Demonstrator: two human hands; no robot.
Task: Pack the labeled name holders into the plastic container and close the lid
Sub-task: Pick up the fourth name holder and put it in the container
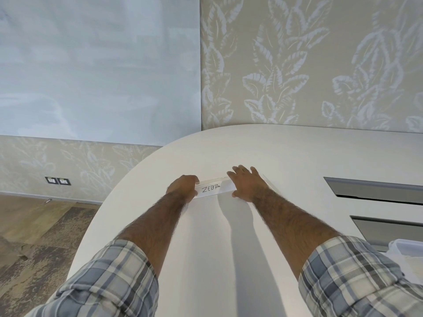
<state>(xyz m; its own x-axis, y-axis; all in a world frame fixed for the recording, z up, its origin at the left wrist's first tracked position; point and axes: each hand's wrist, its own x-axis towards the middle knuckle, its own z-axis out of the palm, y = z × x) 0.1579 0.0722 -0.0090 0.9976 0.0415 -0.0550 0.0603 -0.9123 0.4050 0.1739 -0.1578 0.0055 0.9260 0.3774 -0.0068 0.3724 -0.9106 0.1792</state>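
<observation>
A clear acrylic name holder (212,188) with a white paper label reading "ZEBRA" stands on the white table (286,152) near its rounded far end. My left hand (183,187) is closed around the holder's left end. My right hand (248,184) lies over its right end with the fingers spread along the top edge and the thumb at the front. The holder's right end is hidden under that hand. A corner of the translucent plastic container (406,250) shows at the right edge, beside my right sleeve.
Two dark rectangular recesses (375,187) are set into the tabletop at the right. The table's curved edge runs close on the left, with patterned carpet (41,236) below. A wall with leaf wallpaper and wall sockets (57,180) stands behind.
</observation>
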